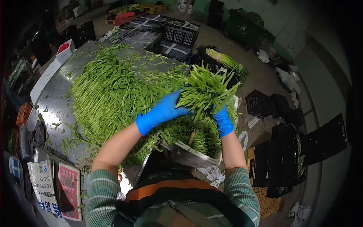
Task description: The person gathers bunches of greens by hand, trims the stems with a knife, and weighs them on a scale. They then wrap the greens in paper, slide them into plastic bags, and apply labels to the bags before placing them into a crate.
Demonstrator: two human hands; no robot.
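left hand in blue rubber glove point(163, 111) | fingers wrapped round bunch of thin leafy green stems point(206, 89) | right hand in blue rubber glove point(223, 121) gripping underneath | shiny steel table point(53, 102) piled with loose greens point(113, 90)

Dim, fisheye-warped (dark vignetted corners), centre sharp.

Black crates point(180, 34) are standing well beyond the left grip point(163, 111); a pink keypad point(69, 185) is lying nearer, left of it.

A steel table point(56, 102) fills the left. At the far side stand black crates point(181, 34), a red crate point(124, 17) and a dark green bin point(244, 26) by a pale green wall point(298, 41). The grey concrete floor point(261, 79) runs right, where flat black trays point(287, 159) are stacked.
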